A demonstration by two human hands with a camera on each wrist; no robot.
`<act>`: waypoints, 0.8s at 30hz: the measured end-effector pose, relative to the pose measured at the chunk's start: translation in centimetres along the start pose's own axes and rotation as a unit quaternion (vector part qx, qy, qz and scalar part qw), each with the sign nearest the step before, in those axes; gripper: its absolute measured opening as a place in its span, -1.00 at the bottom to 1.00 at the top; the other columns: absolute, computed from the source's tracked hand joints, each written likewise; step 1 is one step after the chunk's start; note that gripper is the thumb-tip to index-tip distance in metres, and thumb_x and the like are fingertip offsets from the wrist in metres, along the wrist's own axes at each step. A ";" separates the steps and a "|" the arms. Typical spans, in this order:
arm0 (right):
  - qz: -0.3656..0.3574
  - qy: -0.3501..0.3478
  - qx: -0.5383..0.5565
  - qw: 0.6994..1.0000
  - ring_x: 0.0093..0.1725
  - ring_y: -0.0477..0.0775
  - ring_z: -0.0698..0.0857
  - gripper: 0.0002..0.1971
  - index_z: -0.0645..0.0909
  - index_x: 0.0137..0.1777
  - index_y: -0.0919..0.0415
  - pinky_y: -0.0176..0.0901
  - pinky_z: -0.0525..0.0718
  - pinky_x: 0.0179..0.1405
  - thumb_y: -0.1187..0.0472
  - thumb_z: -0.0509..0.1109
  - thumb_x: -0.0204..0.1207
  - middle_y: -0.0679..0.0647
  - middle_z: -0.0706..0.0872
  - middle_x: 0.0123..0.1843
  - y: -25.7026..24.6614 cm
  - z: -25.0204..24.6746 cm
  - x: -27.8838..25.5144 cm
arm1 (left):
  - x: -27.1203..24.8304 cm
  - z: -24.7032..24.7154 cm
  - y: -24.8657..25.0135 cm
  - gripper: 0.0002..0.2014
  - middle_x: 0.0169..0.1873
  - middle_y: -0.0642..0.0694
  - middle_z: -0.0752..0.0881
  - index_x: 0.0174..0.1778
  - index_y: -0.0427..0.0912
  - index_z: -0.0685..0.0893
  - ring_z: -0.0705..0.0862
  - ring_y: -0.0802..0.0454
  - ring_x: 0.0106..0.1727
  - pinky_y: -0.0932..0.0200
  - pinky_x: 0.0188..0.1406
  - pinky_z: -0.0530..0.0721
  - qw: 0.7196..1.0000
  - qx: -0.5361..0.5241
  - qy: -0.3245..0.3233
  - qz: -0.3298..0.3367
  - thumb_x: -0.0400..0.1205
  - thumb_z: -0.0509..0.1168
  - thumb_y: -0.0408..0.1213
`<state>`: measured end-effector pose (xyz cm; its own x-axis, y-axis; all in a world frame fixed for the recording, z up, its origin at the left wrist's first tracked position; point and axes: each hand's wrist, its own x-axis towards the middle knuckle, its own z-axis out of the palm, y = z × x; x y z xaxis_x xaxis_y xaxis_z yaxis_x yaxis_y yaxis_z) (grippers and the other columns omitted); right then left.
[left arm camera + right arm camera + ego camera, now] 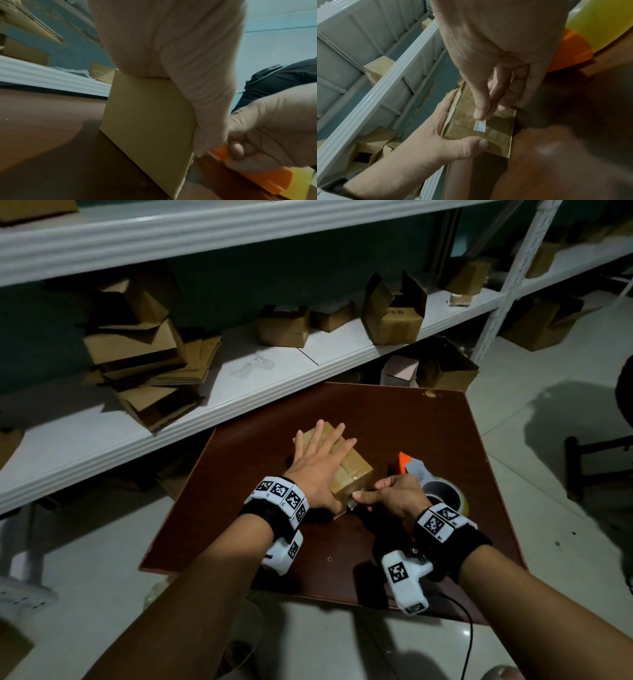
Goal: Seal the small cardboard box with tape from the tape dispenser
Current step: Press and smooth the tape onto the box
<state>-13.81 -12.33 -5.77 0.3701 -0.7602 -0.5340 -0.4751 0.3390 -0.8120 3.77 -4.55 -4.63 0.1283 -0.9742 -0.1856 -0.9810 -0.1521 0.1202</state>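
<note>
Head view: small cardboard box (346,463) sits mid-way on the dark red-brown table (445,440), plain brown, flaps closed, clear tape glinting along the top seam. Left hand (317,463) lies flat on top, fingers straight and spread. Right hand (394,496) pinches the tape end (352,501) at the box's near edge. Tape dispenser (431,481) — orange and grey, yellowish roll — just right of the box, behind the right hand.

Left wrist view: palm presses the top, box side blank — no print.

Right wrist view: thumb and forefinger grip a clear tape tab on the box face. No readable writing on box or dispenser.
</note>
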 end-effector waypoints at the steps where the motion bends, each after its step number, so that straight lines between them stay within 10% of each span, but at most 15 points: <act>1: 0.000 0.002 0.000 1.000 -0.34 0.16 0.78 -0.52 0.56 -0.13 0.22 0.21 0.83 -0.01 0.34 0.84 0.15 0.30 0.81 -0.32 0.0 0.2 0.2 | 0.0 0.1 0.0 0.42 0.84 -0.10 -0.47 0.91 0.07 -0.13 -0.56 -0.29 0.80 -0.54 0.73 -0.43 1.000 0.002 0.003 -0.001 0.30 0.71 0.13; 12: 0.006 -0.016 -0.015 1.000 -0.50 0.09 0.72 -0.53 0.52 -0.09 0.20 -0.08 0.75 -0.34 0.32 0.80 0.25 0.22 0.80 -0.42 0.4 0.3 1.0 | -0.1 0.2 0.1 0.38 0.69 -0.33 -0.68 0.91 0.12 -0.08 -0.71 -0.40 0.70 -0.49 0.76 -0.42 1.000 0.003 0.022 -0.003 0.30 0.70 0.15; 16: -0.012 0.019 -0.089 0.996 -0.17 0.21 0.89 -0.60 0.60 -0.14 0.16 0.23 0.83 0.12 0.23 0.80 0.23 0.18 0.89 -0.29 1.8 1.2 1.8 | 0.0 0.2 0.0 0.39 0.71 -0.32 -0.65 0.90 0.13 -0.10 -0.70 -0.38 0.70 -0.49 0.77 -0.40 1.000 0.008 0.017 -0.004 0.31 0.72 0.13; 24: -0.081 0.035 -0.284 0.955 0.10 0.14 0.72 -0.44 0.54 0.16 0.10 -0.01 0.70 0.02 0.15 0.76 0.25 0.07 0.75 0.10 0.6 1.6 1.2 | -0.4 -0.7 0.4 0.40 0.60 -0.34 -0.79 0.84 0.38 -0.31 -0.73 -0.49 0.64 -0.69 0.69 -0.30 0.998 0.031 -0.007 -0.055 0.37 0.68 0.24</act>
<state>-12.42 -12.15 -7.31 0.4303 -0.8189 -0.3799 -0.7805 -0.1260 -0.6124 3.41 -4.31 -3.81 0.2337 -0.9497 -0.2083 -0.9684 -0.2466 0.0378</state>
